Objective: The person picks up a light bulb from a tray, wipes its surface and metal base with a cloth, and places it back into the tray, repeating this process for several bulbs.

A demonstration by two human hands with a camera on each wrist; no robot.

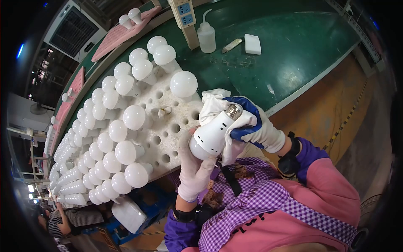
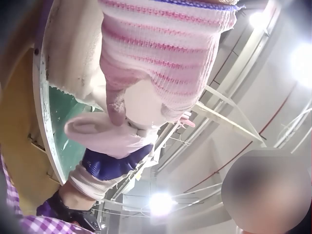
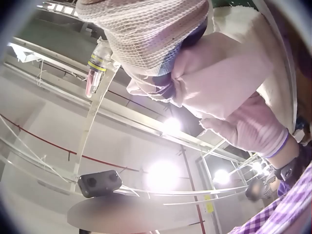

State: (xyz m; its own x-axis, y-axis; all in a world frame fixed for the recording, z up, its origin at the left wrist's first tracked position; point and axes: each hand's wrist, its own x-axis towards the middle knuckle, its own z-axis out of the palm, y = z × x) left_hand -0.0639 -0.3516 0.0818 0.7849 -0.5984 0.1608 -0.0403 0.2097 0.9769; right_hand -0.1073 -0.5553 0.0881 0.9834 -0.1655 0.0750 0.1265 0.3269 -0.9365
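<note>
A white bulb (image 1: pixel 210 135) with a silver screw base lies tilted between both hands, its base toward the upper right. The gloved left hand (image 1: pixel 194 168) grips its rounded end; in the left wrist view the left hand (image 2: pixel 156 58) curls round the bulb (image 2: pixel 143 103). My right hand (image 1: pixel 256 128), in a white and blue glove, holds a white cloth (image 1: pixel 214 105) against the bulb's side and neck. In the right wrist view the cloth (image 3: pixel 219 73) hangs from the right hand (image 3: pixel 151 39) and hides most of the bulb.
A pale board (image 1: pixel 168 126) with holes holds many upright bulbs (image 1: pixel 134 117) to the left. On the green table (image 1: pixel 289 54) stand a squeeze bottle (image 1: pixel 206 38), a small white block (image 1: pixel 252 44) and a socket post (image 1: pixel 184 21). Pink trays (image 1: pixel 121 35) lie farther back.
</note>
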